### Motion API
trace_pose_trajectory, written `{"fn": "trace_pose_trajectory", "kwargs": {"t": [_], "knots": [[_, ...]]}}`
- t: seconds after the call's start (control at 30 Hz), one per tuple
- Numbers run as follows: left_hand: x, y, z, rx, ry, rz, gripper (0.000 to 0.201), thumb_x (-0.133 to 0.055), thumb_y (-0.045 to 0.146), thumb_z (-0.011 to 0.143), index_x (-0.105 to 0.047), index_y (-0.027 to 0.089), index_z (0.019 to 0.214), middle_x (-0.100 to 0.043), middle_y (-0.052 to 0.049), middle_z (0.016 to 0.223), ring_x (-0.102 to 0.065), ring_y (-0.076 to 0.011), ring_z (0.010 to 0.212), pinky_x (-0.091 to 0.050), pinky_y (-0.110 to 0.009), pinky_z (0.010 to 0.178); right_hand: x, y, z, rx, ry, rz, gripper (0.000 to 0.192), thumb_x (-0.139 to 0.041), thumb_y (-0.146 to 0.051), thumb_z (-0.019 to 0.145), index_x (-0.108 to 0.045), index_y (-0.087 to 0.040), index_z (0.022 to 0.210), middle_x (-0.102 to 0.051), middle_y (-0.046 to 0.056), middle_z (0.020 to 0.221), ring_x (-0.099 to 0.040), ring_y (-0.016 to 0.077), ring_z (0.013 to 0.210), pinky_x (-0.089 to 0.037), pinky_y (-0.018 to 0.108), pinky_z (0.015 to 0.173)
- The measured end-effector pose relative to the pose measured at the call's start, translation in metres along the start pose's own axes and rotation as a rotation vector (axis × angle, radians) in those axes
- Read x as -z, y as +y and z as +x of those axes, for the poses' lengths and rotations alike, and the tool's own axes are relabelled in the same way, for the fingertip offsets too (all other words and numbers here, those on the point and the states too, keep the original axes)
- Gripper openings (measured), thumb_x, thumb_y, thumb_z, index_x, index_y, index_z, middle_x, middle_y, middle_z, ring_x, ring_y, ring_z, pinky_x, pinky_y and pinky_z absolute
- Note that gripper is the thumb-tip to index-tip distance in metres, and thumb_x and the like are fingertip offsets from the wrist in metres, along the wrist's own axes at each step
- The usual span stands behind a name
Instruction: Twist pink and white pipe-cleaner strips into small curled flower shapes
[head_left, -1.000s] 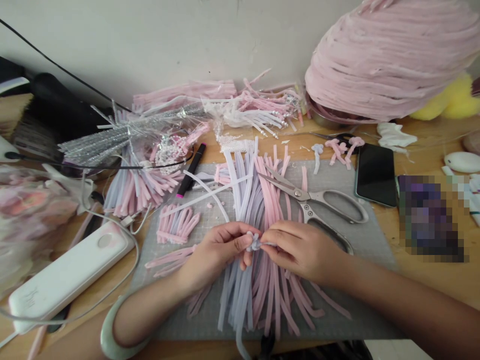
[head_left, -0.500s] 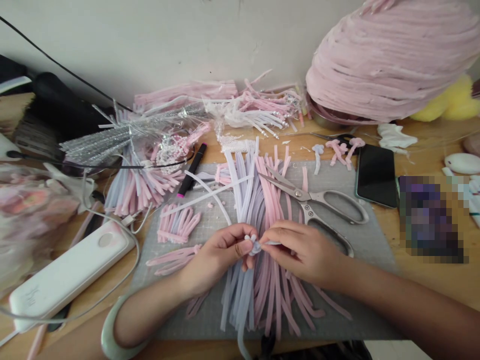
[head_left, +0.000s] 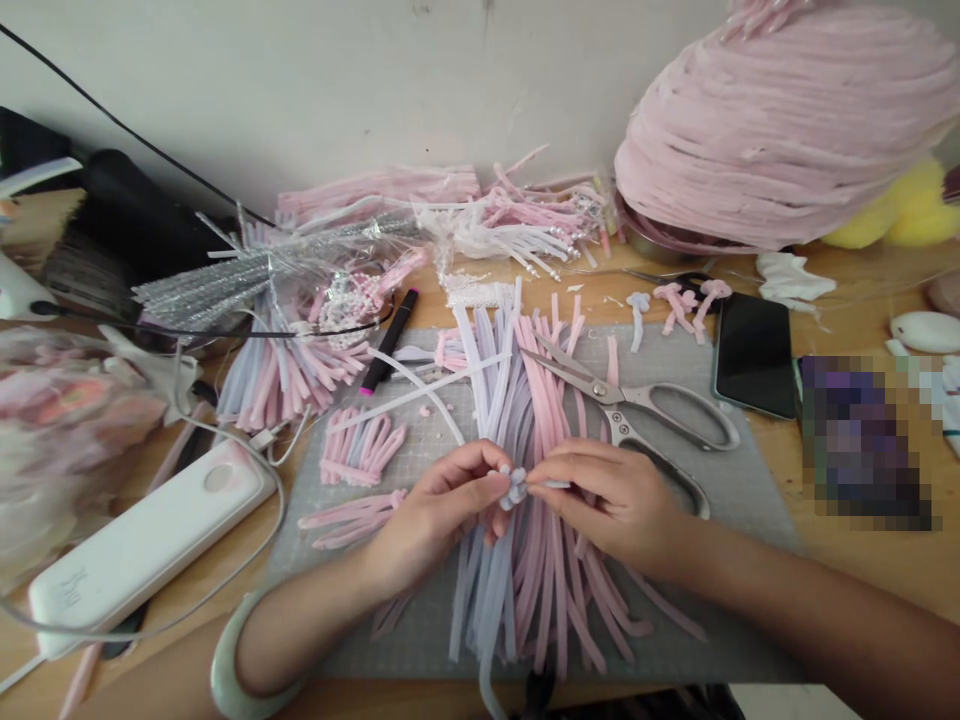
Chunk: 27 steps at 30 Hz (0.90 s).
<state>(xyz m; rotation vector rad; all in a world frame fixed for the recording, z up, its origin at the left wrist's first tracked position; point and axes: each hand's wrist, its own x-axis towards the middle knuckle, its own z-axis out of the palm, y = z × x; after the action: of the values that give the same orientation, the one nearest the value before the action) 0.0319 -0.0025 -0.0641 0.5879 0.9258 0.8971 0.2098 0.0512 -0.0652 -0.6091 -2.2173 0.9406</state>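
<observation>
A small lilac pipe-cleaner knot (head_left: 514, 486) is pinched between the left hand (head_left: 439, 510) and right hand (head_left: 607, 495); scissors (head_left: 637, 410) lie just beyond, over loose strips (head_left: 525, 590).

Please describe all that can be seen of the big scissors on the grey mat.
The scissors look all metal, silver-grey, with two long loop handles and a round pivot screw. They lie flat and slightly open on the grey cutting mat, blades pointing up-left over the pink strips. The lower handle runs behind the right hand; whether they touch is unclear.
</observation>
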Motion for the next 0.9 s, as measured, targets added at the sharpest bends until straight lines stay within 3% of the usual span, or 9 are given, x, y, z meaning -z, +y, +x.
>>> {"fn": "trace_pose_trajectory", "kwargs": {"t": [0.37, 0.6, 0.8, 0.9], "knots": [[0.002, 0.003, 0.000, -0.091, -0.075, 0.233, 0.015, -0.059, 0.026, 0.077, -0.062, 0.011, 0.074, -0.053, 0.000, 0.064, -0.049, -0.0071, 0.052, -0.040, -0.020, 0.050, 0.009, 0.006, 0.006, 0.082, -0.035, -0.029, 0.018, -0.047, -0.014, 0.084, -0.065, -0.016, 0.084, -0.067, 0.003, 0.075, -0.061, 0.0096, 0.070, -0.047, 0.017, 0.066], [0.005, 0.000, 0.002, -0.141, 0.069, 0.160, 0.018, -0.058, 0.029, 0.077, -0.061, 0.013, 0.086, -0.058, 0.000, 0.059, -0.051, -0.0091, 0.053, -0.040, -0.021, 0.053, 0.010, 0.014, 0.007, -0.082, -0.035, 0.026, 0.013, -0.053, -0.019, 0.082, -0.065, -0.014, 0.082, -0.065, 0.004, 0.074, -0.059, 0.0106, 0.068, -0.045, 0.020, 0.064], [0.002, 0.002, 0.000, -0.217, 0.132, 0.490, 0.019, -0.051, 0.030, 0.082, -0.061, 0.013, 0.083, -0.057, 0.000, 0.060, -0.052, -0.0104, 0.054, -0.042, -0.023, 0.056, 0.010, 0.012, 0.007, -0.100, -0.064, 0.056, 0.014, -0.050, -0.019, 0.081, -0.064, -0.014, 0.084, -0.065, 0.007, 0.080, -0.058, 0.0140, 0.077, -0.046, 0.026, 0.071], [0.004, 0.003, -0.001, -0.368, 0.140, 0.723, 0.017, -0.047, 0.025, 0.084, -0.062, 0.016, 0.087, -0.058, -0.001, 0.064, -0.053, -0.0114, 0.058, -0.042, -0.023, 0.060, 0.010, 0.007, 0.007, -0.304, -0.141, 0.190, 0.015, -0.051, -0.019, 0.080, -0.064, -0.014, 0.086, -0.064, 0.005, 0.080, -0.058, 0.0125, 0.073, -0.046, 0.023, 0.065]]}}
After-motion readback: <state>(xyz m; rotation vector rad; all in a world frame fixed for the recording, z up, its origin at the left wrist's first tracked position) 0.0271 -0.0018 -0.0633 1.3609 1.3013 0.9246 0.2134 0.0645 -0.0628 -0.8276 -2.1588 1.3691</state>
